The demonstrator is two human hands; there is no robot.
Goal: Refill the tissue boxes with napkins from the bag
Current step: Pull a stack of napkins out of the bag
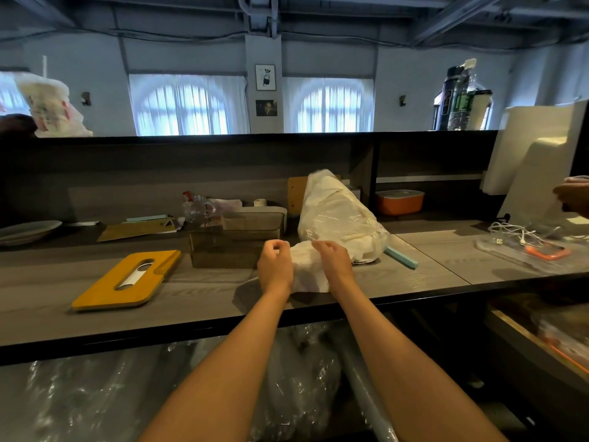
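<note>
Both hands at the bag mouth, near the counter's front edge.

L hand (274, 264) & R hand (333, 261) have fingers curled, each pinching the bunched white plastic at the open end of the napkin bag (338, 218); the hands sit close together w/ the plastic between them. Bag lies on its side on the grey counter (207, 301), running back-right toward the rear shelf. Smoky clear tissue box (234, 247) stands just left of the hands, top open, close to the bag. Yellow lid (127, 280) w/ slot lies flat further left, well apart from the box. Bare counter strip runs in front of lid and box up to the dark front edge. Light-blue stick (402, 260) sits just right of the bag; cables (522, 236) far right.
</note>
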